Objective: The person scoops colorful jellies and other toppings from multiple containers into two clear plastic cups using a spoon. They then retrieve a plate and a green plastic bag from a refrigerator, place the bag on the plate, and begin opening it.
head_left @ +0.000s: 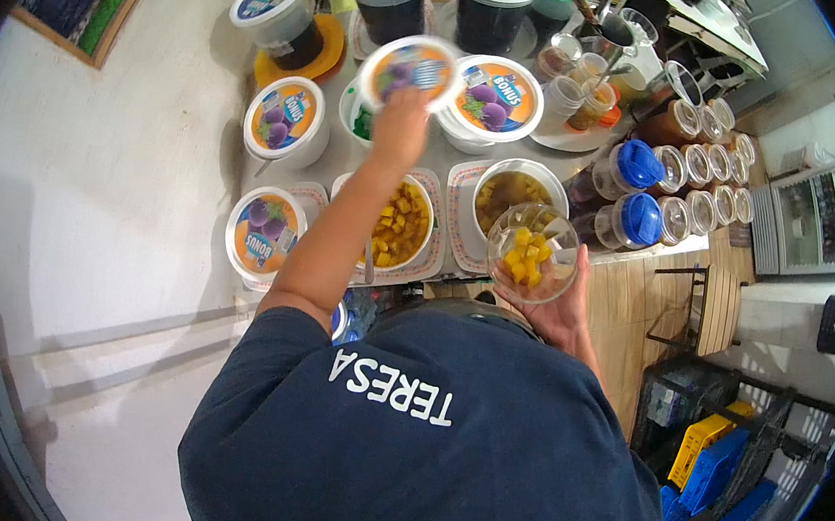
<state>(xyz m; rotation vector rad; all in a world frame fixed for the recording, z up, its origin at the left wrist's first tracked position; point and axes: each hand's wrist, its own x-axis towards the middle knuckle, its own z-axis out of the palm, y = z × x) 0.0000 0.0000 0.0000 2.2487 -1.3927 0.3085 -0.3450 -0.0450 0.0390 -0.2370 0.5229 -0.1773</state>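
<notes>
My left hand is stretched forward, gripping a round lid with a purple and orange label, smeared by motion. Just beneath it stands a white tub with green contents, partly covered by the lid and hand. My right hand holds a clear plastic cup near my body; yellow cubes lie in its bottom. Behind that cup is an uncovered white tub of brownish liquid with pieces in it. Under my left forearm, another uncovered tub holds yellow cubes, with a spoon handle at its near side.
Lidded tubs stand along the left and back of the table. Small cups and utensils sit on a plate at the back right. Several jars, two with blue lids, line the right edge. Crates are stacked at lower right.
</notes>
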